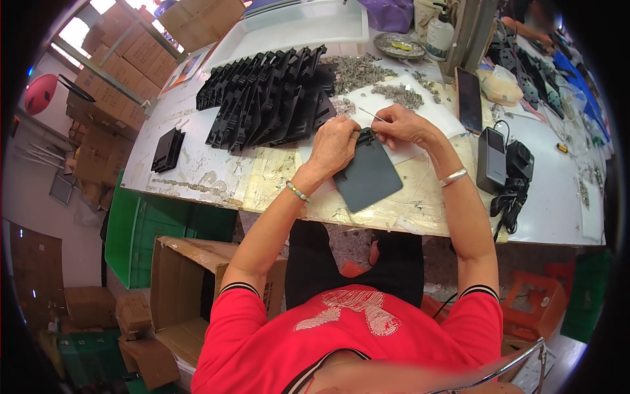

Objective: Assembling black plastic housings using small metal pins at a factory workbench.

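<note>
A flat dark grey plastic panel [369, 176] lies tilted on the table in front of me. My left hand [333, 146] grips its upper left edge, the fingers curled over it. My right hand [401, 125] is at the panel's upper edge, pinching a thin metal rod-like tool [373, 115] whose end points up and left. Both sets of fingertips meet near a black clip-like part at the panel's top, mostly hidden by them. Just beyond, small metal pieces [401, 96] lie heaped on a white sheet. Left of my hands stand rows of black plastic parts [262, 98].
Two or more black pieces [168, 150] are stacked at the table's left. On the right lie a phone [468, 100], a power bank [492, 157] and coiled black cable [510, 203]. Behind are a white tub [295, 29], a metal dish [399, 46] and a pump bottle [438, 36].
</note>
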Motion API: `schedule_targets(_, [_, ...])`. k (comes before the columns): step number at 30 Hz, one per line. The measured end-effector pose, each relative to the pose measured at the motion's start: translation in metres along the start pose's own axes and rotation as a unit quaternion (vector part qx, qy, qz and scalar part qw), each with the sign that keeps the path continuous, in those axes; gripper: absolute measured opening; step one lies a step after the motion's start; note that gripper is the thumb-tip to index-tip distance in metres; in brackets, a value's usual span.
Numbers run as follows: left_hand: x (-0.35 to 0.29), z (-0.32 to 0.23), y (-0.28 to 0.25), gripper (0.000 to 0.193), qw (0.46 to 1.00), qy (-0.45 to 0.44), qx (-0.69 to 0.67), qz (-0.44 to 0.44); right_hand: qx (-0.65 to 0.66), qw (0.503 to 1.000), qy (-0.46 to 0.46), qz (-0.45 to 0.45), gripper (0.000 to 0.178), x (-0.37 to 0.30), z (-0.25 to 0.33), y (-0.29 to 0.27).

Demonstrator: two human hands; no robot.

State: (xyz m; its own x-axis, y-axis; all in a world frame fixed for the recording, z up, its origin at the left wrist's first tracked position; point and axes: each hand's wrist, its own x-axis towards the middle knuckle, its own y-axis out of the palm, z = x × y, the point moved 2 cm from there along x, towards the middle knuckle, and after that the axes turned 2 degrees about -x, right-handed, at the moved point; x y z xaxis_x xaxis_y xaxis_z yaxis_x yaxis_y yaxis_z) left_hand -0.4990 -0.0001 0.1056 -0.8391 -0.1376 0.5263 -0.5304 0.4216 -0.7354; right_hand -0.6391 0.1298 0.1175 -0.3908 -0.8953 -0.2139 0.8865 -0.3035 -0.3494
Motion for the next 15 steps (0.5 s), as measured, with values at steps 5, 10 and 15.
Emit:
schedule_targets(5, [-0.012,-0.001,-0.011,0.017,0.993,-0.1,-0.054,-0.032,-0.032,0.993,0.009,-0.112,0.021,-0.011,0.014,-0.017])
schedule_targets(10, [-0.037,-0.009,-0.015,0.023,0.949,-0.255,-0.175,-0.062,-0.099,0.949,-0.108,-0.28,0.027,-0.015,0.02,-0.035])
schedule_targets(15, [-0.052,-0.019,-0.014,0.032,0.893,-0.366,-0.255,-0.058,-0.109,0.95,-0.153,-0.251,0.023,-0.027,0.046,-0.01])
